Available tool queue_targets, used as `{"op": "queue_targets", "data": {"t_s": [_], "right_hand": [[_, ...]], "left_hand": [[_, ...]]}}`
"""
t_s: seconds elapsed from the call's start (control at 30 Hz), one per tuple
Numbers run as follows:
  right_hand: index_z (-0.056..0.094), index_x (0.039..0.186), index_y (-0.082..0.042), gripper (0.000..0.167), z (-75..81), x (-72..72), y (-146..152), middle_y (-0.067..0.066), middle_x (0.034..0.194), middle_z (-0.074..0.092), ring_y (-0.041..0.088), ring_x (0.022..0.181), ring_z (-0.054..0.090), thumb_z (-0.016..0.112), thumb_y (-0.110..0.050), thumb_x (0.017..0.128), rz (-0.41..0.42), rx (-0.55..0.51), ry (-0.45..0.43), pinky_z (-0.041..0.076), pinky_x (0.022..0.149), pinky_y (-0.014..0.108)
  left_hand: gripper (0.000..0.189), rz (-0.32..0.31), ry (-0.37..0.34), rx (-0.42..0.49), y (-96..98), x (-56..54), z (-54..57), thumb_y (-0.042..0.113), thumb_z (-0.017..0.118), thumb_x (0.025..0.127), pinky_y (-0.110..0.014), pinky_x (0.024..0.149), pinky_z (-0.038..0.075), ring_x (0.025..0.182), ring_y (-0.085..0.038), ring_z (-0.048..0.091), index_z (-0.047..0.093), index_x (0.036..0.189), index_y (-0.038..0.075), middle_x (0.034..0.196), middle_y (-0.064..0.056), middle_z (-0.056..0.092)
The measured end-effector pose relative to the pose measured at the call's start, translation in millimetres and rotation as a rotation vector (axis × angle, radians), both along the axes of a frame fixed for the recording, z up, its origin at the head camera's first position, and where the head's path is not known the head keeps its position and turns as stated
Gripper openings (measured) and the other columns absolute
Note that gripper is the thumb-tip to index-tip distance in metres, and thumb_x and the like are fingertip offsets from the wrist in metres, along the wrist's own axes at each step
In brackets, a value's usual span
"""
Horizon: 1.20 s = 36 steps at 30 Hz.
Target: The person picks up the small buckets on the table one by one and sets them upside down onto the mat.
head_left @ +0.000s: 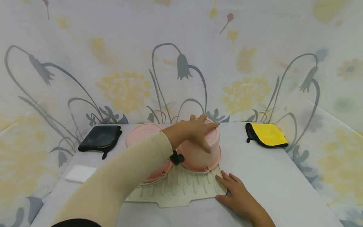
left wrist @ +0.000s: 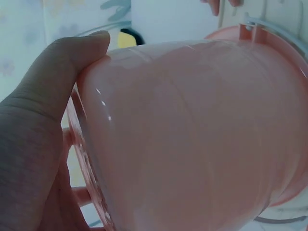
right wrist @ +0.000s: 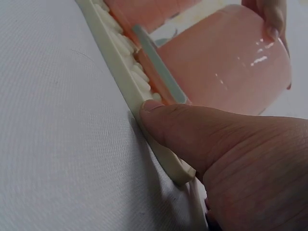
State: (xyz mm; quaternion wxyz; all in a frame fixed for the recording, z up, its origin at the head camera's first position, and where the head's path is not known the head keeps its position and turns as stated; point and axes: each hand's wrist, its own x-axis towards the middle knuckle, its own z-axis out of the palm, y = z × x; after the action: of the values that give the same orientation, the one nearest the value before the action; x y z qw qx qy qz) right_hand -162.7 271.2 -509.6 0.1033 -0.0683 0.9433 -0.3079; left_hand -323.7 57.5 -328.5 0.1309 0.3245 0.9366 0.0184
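Two pink plastic buckets stand upside down on a cream ribbed draining mat [head_left: 175,192]. My left hand [head_left: 195,130] reaches across and grips the raised base of the right bucket [head_left: 195,156]. In the left wrist view, the thumb lies over the base edge of that bucket [left wrist: 192,130], with fingers round its far side. The left bucket [head_left: 143,130] is partly hidden behind my sleeve. My right hand [head_left: 236,195] holds the mat's front right corner between thumb and fingers. In the right wrist view, the thumb [right wrist: 178,125] presses the mat's rim [right wrist: 130,96].
A black zipped pouch [head_left: 100,138] lies at the back left of the white table [head_left: 263,186]. At the back right lies a yellow and black pouch [head_left: 266,135]. A white flat block [head_left: 80,173] sits left of my sleeve. A flower-patterned curtain [head_left: 181,37] stands behind the table.
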Motion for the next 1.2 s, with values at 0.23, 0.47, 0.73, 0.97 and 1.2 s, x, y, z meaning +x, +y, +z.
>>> {"op": "queue_targets", "data": {"t_s": [0.23, 0.47, 0.73, 0.97, 1.2], "right_hand": [[0.052, 0.156, -0.025, 0.074, 0.7, -0.1, -2, 0.008, 0.172, 0.03, 0.045, 0.159, 0.017, 0.078, -0.051, 0.091, 0.001, -0.003, 0.001, 0.024, 0.116, 0.077], [0.053, 0.156, -0.024, 0.075, 2.7, -0.5, -4, 0.009, 0.172, 0.03, 0.045, 0.159, 0.017, 0.078, -0.05, 0.09, -0.005, -0.004, -0.013, 0.024, 0.117, 0.076], [0.053, 0.156, -0.023, 0.075, 3.5, 2.1, -2, 0.009, 0.172, 0.03, 0.046, 0.158, 0.018, 0.079, -0.049, 0.091, -0.003, -0.003, 0.003, 0.024, 0.116, 0.077], [0.054, 0.155, -0.021, 0.074, 5.0, 4.2, -4, 0.011, 0.171, 0.032, 0.048, 0.157, 0.02, 0.079, -0.047, 0.091, 0.006, -0.004, 0.006, 0.025, 0.116, 0.077], [0.053, 0.155, -0.021, 0.073, 3.7, 3.7, -2, 0.013, 0.17, 0.032, 0.049, 0.157, 0.019, 0.078, -0.047, 0.092, 0.013, -0.002, 0.028, 0.025, 0.115, 0.077]], "left_hand": [[0.098, -0.012, -0.021, 0.007, 4.3, -8.3, -10.3, 0.07, 0.071, 0.085, -0.077, 0.112, 0.03, 0.158, -0.049, 0.013, 0.014, 0.164, 0.055, 0.177, -0.006, 0.005], [0.096, -0.023, -0.049, 0.012, 1.3, -13.5, -13.6, 0.069, 0.07, 0.086, -0.078, 0.113, 0.028, 0.16, -0.048, 0.006, 0.013, 0.163, 0.057, 0.178, -0.003, 0.001], [0.097, -0.038, -0.078, 0.008, 1.0, -14.2, -10.2, 0.071, 0.07, 0.086, -0.077, 0.112, 0.03, 0.161, -0.045, 0.002, 0.011, 0.162, 0.058, 0.178, -0.001, -0.001], [0.097, -0.065, -0.017, 0.0, -1.1, -4.0, -10.8, 0.076, 0.064, 0.088, -0.076, 0.12, 0.018, 0.16, -0.049, 0.002, 0.011, 0.166, 0.051, 0.177, -0.011, 0.0], [0.093, -0.039, 0.051, 0.008, -19.4, 9.7, -5.2, 0.08, 0.054, 0.092, -0.069, 0.125, 0.013, 0.162, -0.043, 0.0, 0.007, 0.166, 0.049, 0.178, -0.01, -0.001]]}}
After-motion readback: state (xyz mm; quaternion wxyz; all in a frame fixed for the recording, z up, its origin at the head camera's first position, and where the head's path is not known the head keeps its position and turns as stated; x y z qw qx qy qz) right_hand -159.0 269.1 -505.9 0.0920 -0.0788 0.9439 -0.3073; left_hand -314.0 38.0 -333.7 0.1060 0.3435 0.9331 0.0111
